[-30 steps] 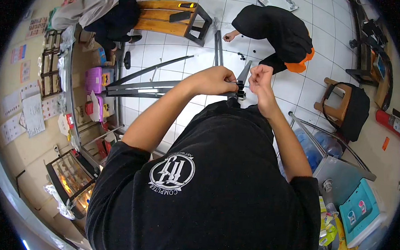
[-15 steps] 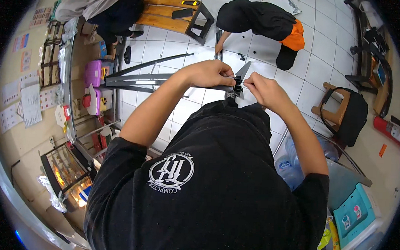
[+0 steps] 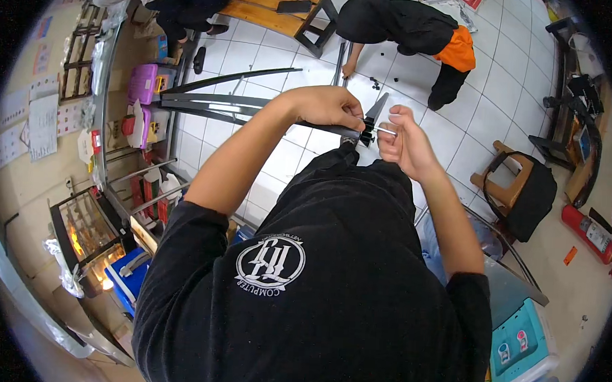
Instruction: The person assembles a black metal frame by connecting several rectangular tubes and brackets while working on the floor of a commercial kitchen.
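Note:
My left hand point(image 3: 329, 108) pinches the end of a long dark metal bar point(image 3: 329, 128), thumb and fingers pressed together near its tip. A small black connector piece point(image 3: 368, 132) sits at that end, with a flat pointed grey blade-like part point(image 3: 378, 105) beyond it. From the connector a thin silver rod point(image 3: 386, 131) runs rightward into my right hand point(image 3: 409, 146). The right fingers are curled around the rod's outer end, with the index finger raised; the exact grip is partly hidden. More long dark bars point(image 3: 222, 78) fan out to the left.
A crouching person point(image 3: 405, 24) reaches to bars on the tiled floor, near small black pieces point(image 3: 375, 83). Another person point(image 3: 191, 5) is beside a wooden bench point(image 3: 263, 8). A brown stool with a black bag point(image 3: 524, 200) stands at right; a shelf rack with purple boxes point(image 3: 143, 83) at left.
My right hand has turned and its index finger has lifted, so more of the silver rod shows. My left hand still pinches the bar. The whole view has shifted slightly.

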`<state>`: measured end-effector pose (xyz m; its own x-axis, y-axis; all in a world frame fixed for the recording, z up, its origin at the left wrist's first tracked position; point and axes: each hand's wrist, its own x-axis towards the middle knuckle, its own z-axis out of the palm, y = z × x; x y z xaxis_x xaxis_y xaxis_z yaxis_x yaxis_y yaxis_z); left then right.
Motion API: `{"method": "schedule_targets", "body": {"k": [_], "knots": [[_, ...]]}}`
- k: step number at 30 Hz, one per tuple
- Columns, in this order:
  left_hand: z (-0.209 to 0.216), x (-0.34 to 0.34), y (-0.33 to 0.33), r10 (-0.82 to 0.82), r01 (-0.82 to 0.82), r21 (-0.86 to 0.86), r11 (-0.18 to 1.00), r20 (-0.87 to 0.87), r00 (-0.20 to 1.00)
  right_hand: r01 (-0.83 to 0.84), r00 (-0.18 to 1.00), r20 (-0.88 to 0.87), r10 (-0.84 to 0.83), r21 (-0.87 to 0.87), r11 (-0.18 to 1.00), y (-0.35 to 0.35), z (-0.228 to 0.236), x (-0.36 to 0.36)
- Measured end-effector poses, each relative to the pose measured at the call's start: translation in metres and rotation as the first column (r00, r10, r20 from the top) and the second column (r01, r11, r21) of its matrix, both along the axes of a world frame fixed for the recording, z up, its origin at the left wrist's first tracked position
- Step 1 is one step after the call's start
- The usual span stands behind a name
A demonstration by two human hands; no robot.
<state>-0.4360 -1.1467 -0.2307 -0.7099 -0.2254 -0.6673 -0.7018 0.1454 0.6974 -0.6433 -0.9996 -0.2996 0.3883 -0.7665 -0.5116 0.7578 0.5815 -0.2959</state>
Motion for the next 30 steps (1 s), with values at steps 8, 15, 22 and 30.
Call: {"method": "schedule_targets", "body": {"k": [8,15,22,30], "knots": [[-0.001,0.002,-0.003,0.030,-0.029,0.028,0.999,-0.024,0.999,-0.393,0.447,-0.756,-0.479,-0.647,0.654,0.010,-0.020,0.019],[-0.006,0.002,-0.004,0.024,-0.024,0.029,0.999,-0.005,1.000,-0.426,0.566,-0.802,-0.192,-0.484,0.764,0.007,-0.008,0.003],[-0.024,0.003,0.001,-0.099,0.095,-0.068,0.993,-0.052,0.994,-0.264,0.964,0.006,0.267,0.173,0.949,-0.010,0.006,-0.013],[-0.048,-0.006,0.011,0.021,-0.030,-0.055,0.998,-0.161,0.987,0.043,0.844,-0.529,-0.084,-0.090,0.995,0.024,0.004,0.020]]}}
